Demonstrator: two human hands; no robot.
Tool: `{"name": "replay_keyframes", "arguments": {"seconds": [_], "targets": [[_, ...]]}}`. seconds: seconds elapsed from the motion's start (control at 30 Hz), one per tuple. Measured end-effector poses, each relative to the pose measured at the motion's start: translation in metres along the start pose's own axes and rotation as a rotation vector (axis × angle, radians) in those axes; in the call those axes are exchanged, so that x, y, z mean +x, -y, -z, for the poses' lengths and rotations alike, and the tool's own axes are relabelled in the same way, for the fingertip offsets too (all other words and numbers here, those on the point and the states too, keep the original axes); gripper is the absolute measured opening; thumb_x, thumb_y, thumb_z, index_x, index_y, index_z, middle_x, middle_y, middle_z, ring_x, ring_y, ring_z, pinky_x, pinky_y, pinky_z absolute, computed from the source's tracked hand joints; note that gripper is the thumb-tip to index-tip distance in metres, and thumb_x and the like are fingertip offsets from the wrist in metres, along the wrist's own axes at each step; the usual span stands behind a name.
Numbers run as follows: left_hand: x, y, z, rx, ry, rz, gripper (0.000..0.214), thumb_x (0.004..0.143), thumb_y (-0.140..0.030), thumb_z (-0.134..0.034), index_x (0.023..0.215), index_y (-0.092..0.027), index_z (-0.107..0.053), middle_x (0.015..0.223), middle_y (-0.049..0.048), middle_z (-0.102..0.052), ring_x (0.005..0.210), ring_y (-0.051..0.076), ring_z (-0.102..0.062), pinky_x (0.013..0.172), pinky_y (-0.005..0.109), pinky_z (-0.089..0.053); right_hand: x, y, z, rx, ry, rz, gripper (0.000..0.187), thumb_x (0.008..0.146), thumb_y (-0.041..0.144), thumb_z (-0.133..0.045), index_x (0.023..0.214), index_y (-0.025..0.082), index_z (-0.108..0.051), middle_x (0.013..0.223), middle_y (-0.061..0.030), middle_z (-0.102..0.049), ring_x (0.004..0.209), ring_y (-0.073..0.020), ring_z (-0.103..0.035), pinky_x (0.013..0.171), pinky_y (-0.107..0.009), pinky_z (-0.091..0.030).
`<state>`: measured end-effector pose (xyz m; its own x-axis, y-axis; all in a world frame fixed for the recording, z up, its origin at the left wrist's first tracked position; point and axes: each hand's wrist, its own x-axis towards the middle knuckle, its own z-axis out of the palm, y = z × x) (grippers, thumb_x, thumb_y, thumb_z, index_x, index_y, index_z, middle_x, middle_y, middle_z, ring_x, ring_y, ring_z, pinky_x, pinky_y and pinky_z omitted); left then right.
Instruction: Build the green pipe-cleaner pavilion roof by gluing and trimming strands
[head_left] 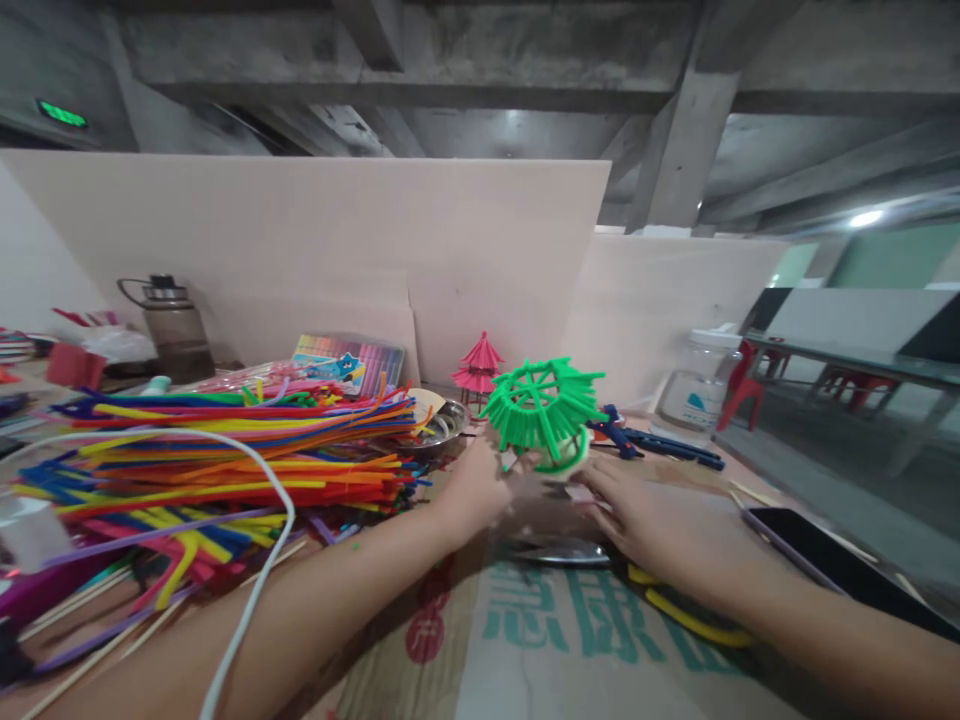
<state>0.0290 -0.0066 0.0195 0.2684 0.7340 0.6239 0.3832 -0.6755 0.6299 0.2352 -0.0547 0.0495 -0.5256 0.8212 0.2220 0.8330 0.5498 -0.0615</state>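
Note:
A green pavilion-shaped model [544, 405], apparently made of pipe cleaners, stands tilted in front of me with a ring of spokes on top. My left hand [480, 490] grips it from the left under the roof; its fingertips are partly hidden and blurred. On the other side, my right hand [622, 500] has its fingers bent by the model's lower edge, around a small pale piece [579, 494] too blurred to name. Below both hands lies a shiny metal dish [562, 554]. A smaller pink pavilion model [480, 365] stands behind.
Bundles of colourful pipe cleaners [247, 455] fill the left, crossed by a white cable [281, 490]. A marker set [349, 362], water bottle [176, 330] and metal bowl [448, 425] stand farther back. To the right are blue-handled pliers [671, 447], a clear jar [694, 385] and a phone [832, 560].

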Motion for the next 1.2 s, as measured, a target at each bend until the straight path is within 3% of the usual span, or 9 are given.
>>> {"name": "replay_keyframes", "arguments": {"seconds": [0.07, 0.17, 0.37, 0.43, 0.57, 0.7, 0.9, 1.07, 1.2], "targets": [[-0.002, 0.014, 0.002, 0.048, 0.057, 0.033, 0.031, 0.088, -0.029, -0.057, 0.117, -0.019, -0.061, 0.119, 0.0108, -0.069, 0.118, 0.028, -0.061, 0.106, 0.045, -0.048, -0.025, -0.013, -0.004, 0.001, -0.03, -0.083, 0.024, 0.094, 0.024, -0.045, 0.099, 0.023, -0.069, 0.094, -0.009, -0.074, 0.087, -0.027, -0.069, 0.073, -0.038, -0.053], [-0.007, 0.03, 0.004, 0.277, 0.134, 0.134, 0.037, 0.09, -0.038, -0.055, 0.119, -0.016, -0.061, 0.118, 0.0137, -0.068, 0.113, 0.032, -0.063, 0.102, 0.049, -0.048, -0.045, -0.027, -0.013, 0.172, -0.166, -0.071, 0.031, 0.095, 0.03, -0.04, 0.109, 0.022, -0.067, 0.103, -0.0091, -0.074, 0.093, -0.0259, -0.07, 0.075, -0.035, -0.053], [-0.011, 0.037, 0.004, 0.491, 0.197, 0.101, 0.047, 0.089, -0.051, -0.054, 0.123, -0.02, -0.06, 0.129, 0.012, -0.062, 0.116, 0.032, -0.062, 0.099, 0.042, -0.051, -0.033, -0.055, -0.032, 0.579, -0.425, -0.18, 0.038, 0.1, 0.041, -0.031, 0.097, 0.023, -0.064, 0.087, -0.0055, -0.072, 0.085, -0.0241, -0.07, 0.078, -0.035, -0.054], [-0.01, 0.036, 0.004, 0.518, 0.21, 0.113, 0.052, 0.09, -0.053, -0.052, 0.129, -0.019, -0.055, 0.132, 0.0129, -0.06, 0.119, 0.032, -0.06, 0.101, 0.044, -0.049, -0.027, -0.064, -0.038, 0.634, -0.466, -0.207, 0.038, 0.101, 0.043, -0.031, 0.102, 0.023, -0.063, 0.095, -0.0071, -0.071, 0.096, -0.0258, -0.069, 0.085, -0.038, -0.053], [-0.008, 0.036, 0.005, 0.519, 0.216, 0.114, 0.048, 0.092, -0.053, -0.049, 0.122, -0.017, -0.058, 0.128, 0.0136, -0.061, 0.12, 0.031, -0.059, 0.107, 0.046, -0.045, -0.024, -0.069, -0.047, 0.627, -0.529, -0.115, 0.036, 0.1, 0.041, -0.035, 0.116, 0.021, -0.059, 0.119, -0.0115, -0.067, 0.116, -0.0264, -0.061, 0.099, -0.04, -0.048], [-0.007, 0.03, 0.006, 0.483, 0.233, 0.02, 0.041, 0.092, -0.043, -0.05, 0.124, -0.018, -0.057, 0.135, 0.0129, -0.057, 0.129, 0.03, -0.052, 0.111, 0.046, -0.041, -0.026, -0.064, -0.045, 0.574, -0.526, -0.071, 0.031, 0.099, 0.037, -0.036, 0.116, 0.021, -0.057, 0.118, -0.011, -0.067, 0.111, -0.0247, -0.062, 0.093, -0.037, -0.049], [-0.006, 0.027, 0.005, 0.493, 0.239, 0.045, 0.036, 0.09, -0.036, -0.052, 0.12, -0.017, -0.06, 0.133, 0.0136, -0.058, 0.125, 0.033, -0.054, 0.109, 0.049, -0.043, -0.026, -0.061, -0.037, 0.539, -0.414, -0.182, 0.023, 0.098, 0.033, -0.034, 0.097, 0.022, -0.053, 0.081, -0.0055, -0.065, 0.071, -0.0217, -0.06, 0.063, -0.032, -0.047], [-0.008, 0.032, 0.005, 0.52, 0.245, 0.08, 0.038, 0.092, -0.044, -0.049, 0.116, -0.017, -0.059, 0.128, 0.0144, -0.06, 0.121, 0.032, -0.057, 0.107, 0.047, -0.044, -0.027, -0.061, -0.042, 0.504, -0.33, -0.2, 0.027, 0.1, 0.036, -0.031, 0.089, 0.023, -0.053, 0.076, -0.0038, -0.063, 0.067, -0.0204, -0.058, 0.059, -0.03, -0.042], [-0.009, 0.034, 0.005, 0.571, 0.251, 0.147, 0.045, 0.091, -0.055, -0.048, 0.112, -0.017, -0.059, 0.119, 0.0148, -0.063, 0.111, 0.032, -0.062, 0.1, 0.047, -0.048, -0.028, -0.062, -0.044, 0.516, -0.323, -0.195, 0.027, 0.1, 0.039, -0.035, 0.095, 0.022, -0.056, 0.079, -0.0035, -0.064, 0.07, -0.0201, -0.059, 0.06, -0.029, -0.041]]}}
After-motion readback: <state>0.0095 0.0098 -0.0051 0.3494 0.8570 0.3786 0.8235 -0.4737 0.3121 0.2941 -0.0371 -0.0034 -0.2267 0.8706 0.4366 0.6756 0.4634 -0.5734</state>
